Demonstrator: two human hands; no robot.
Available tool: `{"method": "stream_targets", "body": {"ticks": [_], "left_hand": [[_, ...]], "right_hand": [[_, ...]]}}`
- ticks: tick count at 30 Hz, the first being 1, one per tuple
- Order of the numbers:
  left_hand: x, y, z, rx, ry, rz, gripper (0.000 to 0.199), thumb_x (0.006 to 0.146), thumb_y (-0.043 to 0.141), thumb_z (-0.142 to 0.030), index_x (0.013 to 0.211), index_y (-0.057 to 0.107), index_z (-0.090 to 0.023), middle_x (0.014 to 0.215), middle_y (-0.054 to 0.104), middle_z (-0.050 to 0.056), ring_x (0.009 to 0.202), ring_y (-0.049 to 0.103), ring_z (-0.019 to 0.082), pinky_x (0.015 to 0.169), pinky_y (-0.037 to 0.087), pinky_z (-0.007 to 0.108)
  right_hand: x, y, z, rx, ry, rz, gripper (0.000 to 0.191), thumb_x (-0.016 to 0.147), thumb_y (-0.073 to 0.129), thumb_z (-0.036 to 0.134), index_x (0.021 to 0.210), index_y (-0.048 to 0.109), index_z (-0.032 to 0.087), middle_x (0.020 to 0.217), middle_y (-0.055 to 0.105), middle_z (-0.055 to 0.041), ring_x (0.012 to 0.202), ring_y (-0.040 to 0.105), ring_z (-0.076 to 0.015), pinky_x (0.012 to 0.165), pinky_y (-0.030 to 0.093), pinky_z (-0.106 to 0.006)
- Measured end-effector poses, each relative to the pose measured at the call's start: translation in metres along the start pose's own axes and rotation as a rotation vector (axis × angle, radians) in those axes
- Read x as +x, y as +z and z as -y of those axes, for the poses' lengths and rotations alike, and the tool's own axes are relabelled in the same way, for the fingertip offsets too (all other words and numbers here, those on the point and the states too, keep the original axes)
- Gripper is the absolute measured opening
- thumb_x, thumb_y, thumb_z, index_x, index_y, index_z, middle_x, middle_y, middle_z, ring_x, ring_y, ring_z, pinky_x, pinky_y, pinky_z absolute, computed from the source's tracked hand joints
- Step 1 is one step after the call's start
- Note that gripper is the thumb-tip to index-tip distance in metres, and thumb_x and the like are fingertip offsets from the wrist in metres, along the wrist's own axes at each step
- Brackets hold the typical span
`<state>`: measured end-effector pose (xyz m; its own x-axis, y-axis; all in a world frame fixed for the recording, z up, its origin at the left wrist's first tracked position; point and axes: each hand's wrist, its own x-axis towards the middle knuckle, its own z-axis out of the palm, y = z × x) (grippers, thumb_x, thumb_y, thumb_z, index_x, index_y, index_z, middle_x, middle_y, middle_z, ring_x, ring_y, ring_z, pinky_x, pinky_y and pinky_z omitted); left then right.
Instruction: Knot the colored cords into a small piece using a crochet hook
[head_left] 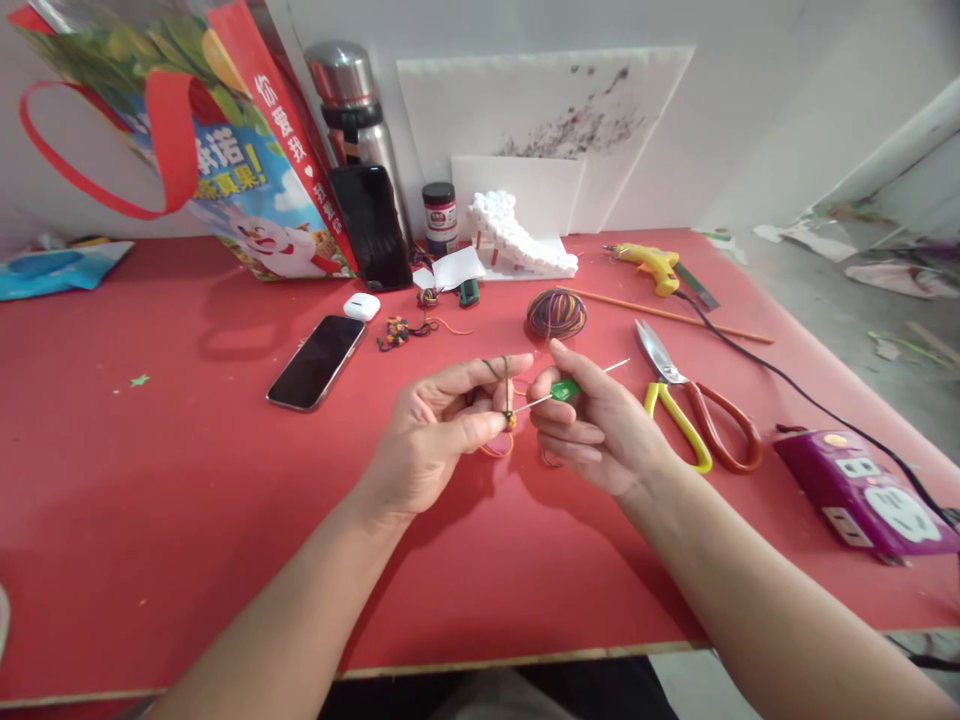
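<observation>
My left hand [435,430] pinches a small crocheted piece [511,418] of dark and orange yarn between thumb and fingers. A dark strand of yarn [507,375] loops over its raised index finger. In my right hand [592,420] is a crochet hook [564,390] with a green grip, my fingers closed around it. The hook's thin metal tip reaches left to the crocheted piece; whether it passes through a stitch I cannot tell. Just beyond my hands lies a multicoloured yarn ball [556,314]. An orange yarn tail hangs under the piece.
Right of my hands lie scissors [679,395], a wooden stick [697,320], a yellow glue gun [649,265] and a purple box [870,490]. Left are a phone [318,362], a white earphone case [361,306] and a small crocheted scrap [397,331]. A flask [352,120] and gift bag [262,190] stand behind.
</observation>
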<state>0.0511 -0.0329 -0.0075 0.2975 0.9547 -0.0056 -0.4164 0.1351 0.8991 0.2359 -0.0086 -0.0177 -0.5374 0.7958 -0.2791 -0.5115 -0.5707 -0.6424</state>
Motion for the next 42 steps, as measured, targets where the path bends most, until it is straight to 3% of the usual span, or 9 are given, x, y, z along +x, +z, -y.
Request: {"method": "stream_targets", "body": {"ticks": [11,16,24,32,36,42], "left_hand": [[0.003,0.0,0.006,0.029,0.075,-0.091,0.031,0.074,0.086,-0.02,0.103,0.088,-0.028,0.082,0.063,0.002,0.074,0.053,0.012,0.063,0.048,0.024],[0.0,0.002,0.005,0.064,0.166,-0.117,0.031,0.079,0.085,-0.021,0.108,0.087,-0.031,0.083,0.062,0.001,0.071,0.048,0.01,0.06,0.046,0.022],[0.001,-0.001,0.006,0.099,0.148,-0.169,0.031,0.076,0.09,-0.021,0.106,0.087,-0.03,0.089,0.069,0.001,0.075,0.054,0.011,0.069,0.051,0.023],[-0.001,-0.004,0.007,0.202,0.216,-0.184,0.026,0.084,0.086,-0.027,0.109,0.087,-0.032,0.095,0.071,0.003,0.08,0.055,0.013,0.075,0.051,0.025],[0.001,-0.003,0.006,0.161,0.214,-0.219,0.026,0.08,0.088,-0.025,0.105,0.087,-0.032,0.095,0.071,0.002,0.08,0.055,0.012,0.074,0.051,0.024],[0.003,0.0,0.002,0.054,0.133,-0.223,0.03,0.071,0.091,-0.02,0.101,0.088,-0.028,0.086,0.066,0.001,0.076,0.055,0.009,0.068,0.049,0.021]], "right_hand": [[-0.005,0.015,-0.004,-0.115,-0.258,-0.02,0.041,0.084,0.081,0.054,0.071,0.074,0.016,0.049,0.052,0.0071,0.033,0.017,-0.0008,0.028,0.025,-0.015],[-0.007,0.019,-0.01,-0.197,-0.412,-0.089,0.041,0.085,0.08,0.057,0.076,0.074,0.018,0.055,0.057,0.0051,0.036,0.028,-0.003,0.032,0.033,-0.018],[-0.007,0.021,-0.012,-0.202,-0.401,-0.098,0.043,0.083,0.081,0.06,0.079,0.074,0.018,0.058,0.056,0.0055,0.039,0.031,-0.0037,0.034,0.031,-0.019],[-0.004,0.018,-0.011,-0.207,-0.404,-0.126,0.039,0.088,0.076,0.056,0.08,0.075,0.018,0.062,0.058,0.0038,0.041,0.028,-0.0043,0.035,0.031,-0.02],[-0.005,0.016,-0.009,-0.221,-0.376,-0.118,0.036,0.087,0.075,0.053,0.082,0.077,0.017,0.064,0.062,0.0015,0.042,0.035,-0.0056,0.037,0.034,-0.022],[-0.009,0.013,-0.006,-0.334,-0.514,-0.179,0.028,0.082,0.084,0.047,0.083,0.079,0.019,0.061,0.065,0.0016,0.042,0.043,-0.0067,0.04,0.038,-0.022]]}}
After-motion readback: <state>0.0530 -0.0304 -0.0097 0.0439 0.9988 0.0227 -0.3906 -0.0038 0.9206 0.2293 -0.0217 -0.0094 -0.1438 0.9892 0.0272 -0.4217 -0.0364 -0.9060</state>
